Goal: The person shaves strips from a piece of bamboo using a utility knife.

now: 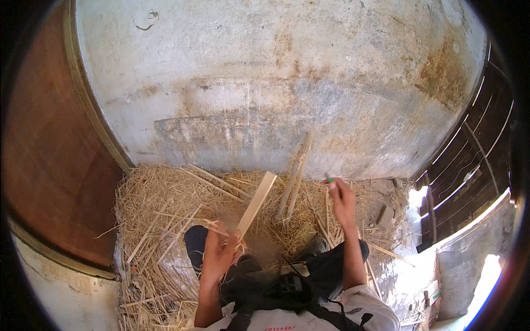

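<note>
My left hand [220, 252] is closed around the lower end of a flat, pale wooden slat [257, 204], likely split bamboo. The slat tilts up and to the right, its far end free in the air. Thin curled shavings [211, 224] stick out around the fingers of that hand. Off to the right, my right hand [343, 205] grips a small tool [330, 180] with a green part and a thin greyish tip pointing toward the wall. Its exact kind is too small to make out. The tool is well apart from the slat.
Straw-like shavings [160, 193] cover the floor, with loose strips [143, 243] at left. Sticks [298, 176] lean against the stained wall [287, 83] ahead. A brown panel [61, 143] stands left, dark slats [469, 149] right, and a brick-like block [385, 217] lies at right.
</note>
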Motion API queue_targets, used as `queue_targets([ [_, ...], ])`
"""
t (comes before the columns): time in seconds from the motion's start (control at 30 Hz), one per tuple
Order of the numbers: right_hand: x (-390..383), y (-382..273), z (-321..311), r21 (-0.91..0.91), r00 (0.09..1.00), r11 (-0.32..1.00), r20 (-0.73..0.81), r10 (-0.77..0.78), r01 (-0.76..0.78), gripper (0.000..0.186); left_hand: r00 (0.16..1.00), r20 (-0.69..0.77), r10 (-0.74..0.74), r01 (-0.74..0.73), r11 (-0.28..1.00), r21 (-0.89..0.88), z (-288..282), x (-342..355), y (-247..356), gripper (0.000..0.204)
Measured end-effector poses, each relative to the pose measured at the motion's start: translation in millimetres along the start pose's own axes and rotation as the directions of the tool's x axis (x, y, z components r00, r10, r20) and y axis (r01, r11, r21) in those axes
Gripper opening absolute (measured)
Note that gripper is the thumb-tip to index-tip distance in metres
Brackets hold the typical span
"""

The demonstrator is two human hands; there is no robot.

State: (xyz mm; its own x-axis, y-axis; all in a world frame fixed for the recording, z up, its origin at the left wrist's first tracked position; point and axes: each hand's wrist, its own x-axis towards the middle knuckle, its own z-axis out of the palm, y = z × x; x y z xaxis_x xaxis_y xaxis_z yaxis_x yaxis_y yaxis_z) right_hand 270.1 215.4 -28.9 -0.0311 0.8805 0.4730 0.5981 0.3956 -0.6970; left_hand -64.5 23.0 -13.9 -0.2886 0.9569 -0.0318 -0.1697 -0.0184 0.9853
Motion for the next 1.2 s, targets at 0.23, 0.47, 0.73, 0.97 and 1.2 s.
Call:
queue_targets([
  [0.23,-49,-92,34,0.163,0.88,0.882,0.108,-0.462,0.443,0.029,0.967,0.233,-0.098,0.11,0.993,-0.039,26,16,13,0.024],
  [0.47,-57,-111,43,0.145,0.8,0.797,0.056,-0.598,0.586,0.03,0.954,0.291,-0.069,0.113,0.984,-0.139,37,16,21,0.023],
  [0.73,-58,-114,38,0.064,0.814,0.815,0.049,-0.579,0.576,0.036,0.929,0.322,-0.184,0.241,0.959,-0.147,33,13,22,0.031],
  [0.97,-52,-113,33,0.025,0.799,0.8,0.043,-0.6,0.6,0.033,0.925,0.334,-0.182,0.251,0.952,-0.175,33,12,18,0.033],
  [1.2,-40,-104,25,-0.059,0.807,0.805,0.029,-0.59,0.591,0.028,0.925,0.329,-0.193,0.254,0.955,-0.155,34,7,24,0.033],
])
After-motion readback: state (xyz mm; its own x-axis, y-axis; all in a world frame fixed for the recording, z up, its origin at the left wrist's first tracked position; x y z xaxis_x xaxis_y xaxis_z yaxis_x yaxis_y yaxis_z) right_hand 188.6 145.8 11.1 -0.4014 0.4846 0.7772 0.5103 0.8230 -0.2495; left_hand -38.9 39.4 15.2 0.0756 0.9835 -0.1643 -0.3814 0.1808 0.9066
